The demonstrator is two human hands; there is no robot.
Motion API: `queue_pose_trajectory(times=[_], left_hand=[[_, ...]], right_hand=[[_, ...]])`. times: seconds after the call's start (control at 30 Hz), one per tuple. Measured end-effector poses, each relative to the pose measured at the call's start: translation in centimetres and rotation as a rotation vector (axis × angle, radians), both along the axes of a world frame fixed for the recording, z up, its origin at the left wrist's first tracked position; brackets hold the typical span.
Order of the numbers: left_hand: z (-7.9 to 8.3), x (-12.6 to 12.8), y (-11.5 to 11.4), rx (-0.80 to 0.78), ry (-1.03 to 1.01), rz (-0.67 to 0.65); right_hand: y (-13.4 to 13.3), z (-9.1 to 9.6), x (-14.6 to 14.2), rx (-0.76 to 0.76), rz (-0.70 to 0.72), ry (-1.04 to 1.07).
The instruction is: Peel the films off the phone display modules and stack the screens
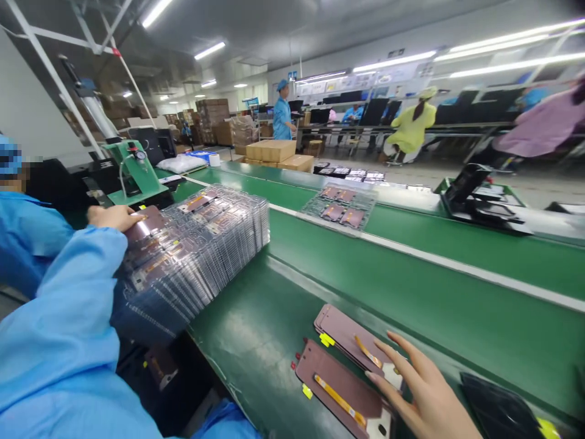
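At the left, my left hand [112, 217] reaches to the far corner of a tall stack of clear plastic trays [214, 265]. Its fingers are closed on the edge of a brown phone screen [148, 223], which lies tilted over the top tray. More brown screens with orange ribbon cables sit in that tray's pockets. My right hand [423, 387] hovers with fingers apart at the lower right, touching or just above two small piles of phone screens. One is the nearer pile [338, 381] and the other is the farther pile [347, 332]; yellow tabs stick out from both.
Beyond a white rail, a clear tray with several screens [340, 206] lies on the green belt [411, 262]. A black object [500, 405] lies right of my right hand. A green press [132, 171] and a co-worker's blue sleeve [34, 225] are at the left. Cardboard boxes [272, 150] stand behind.
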State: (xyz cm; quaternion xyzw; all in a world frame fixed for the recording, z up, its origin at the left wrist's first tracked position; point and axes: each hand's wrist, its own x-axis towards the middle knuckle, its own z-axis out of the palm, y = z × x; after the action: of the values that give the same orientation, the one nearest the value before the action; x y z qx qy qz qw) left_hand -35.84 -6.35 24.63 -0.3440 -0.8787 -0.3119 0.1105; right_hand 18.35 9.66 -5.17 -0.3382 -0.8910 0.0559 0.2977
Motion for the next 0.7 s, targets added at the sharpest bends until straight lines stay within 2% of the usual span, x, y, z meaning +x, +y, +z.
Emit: queue_pose_trajectory(times=[0.1, 0.17, 0.2, 0.27, 0.3, 0.37, 0.43, 0.47, 0.57, 0.63, 0.7], left_hand=[[0.9, 1.7, -0.7, -0.12, 0.189, 0.088], [1.0, 4.6, -1.1, -0.161, 0.424, 0.121], [0.6, 6.5, -1.3, -0.157, 0.51, 0.092], [-1.2, 10.9, -1.3, -0.06, 0.464, 0.031], [-2.6, 13.2, -1.1, -0.018, 0.357, -0.072], [-6.4, 17.8, -0.1, 0.08, 0.014, -0.403], [-10.8, 22.1, 1.4, 0.016, -0.43, -0.687], [-13.0, 24.1, 2.1, -0.037, -0.615, -0.786], [-18.2, 29.0, 4.0, -0.123, -1.05, -1.01], [-20.3, 31.3, 4.7, -0.145, -1.252, -1.092], [-21.5, 32.8, 5.1, -0.143, -1.369, -1.115]], right_hand=[[-0.7, 1.3, -0.1, -0.013, -0.003, 0.041], [-1.4, 2.5, -0.4, -0.014, 0.0, 0.076], [-1.8, 3.2, -0.5, -0.027, 0.004, 0.096], [-2.7, 4.5, -0.9, -0.091, 0.024, 0.145], [-3.2, 5.2, -1.2, -0.14, 0.035, 0.181], [-4.1, 6.6, -1.6, -0.277, 0.044, 0.277], [-4.9, 7.8, -2.1, -0.476, 0.023, 0.385], [-5.2, 8.3, -2.3, -0.587, 0.011, 0.445], [-5.4, 9.2, -2.5, -0.813, -0.017, 0.642], [-5.3, 9.1, -2.2, -0.819, -0.08, 0.734], [-5.2, 8.7, -1.8, -0.758, -0.172, 0.753]])
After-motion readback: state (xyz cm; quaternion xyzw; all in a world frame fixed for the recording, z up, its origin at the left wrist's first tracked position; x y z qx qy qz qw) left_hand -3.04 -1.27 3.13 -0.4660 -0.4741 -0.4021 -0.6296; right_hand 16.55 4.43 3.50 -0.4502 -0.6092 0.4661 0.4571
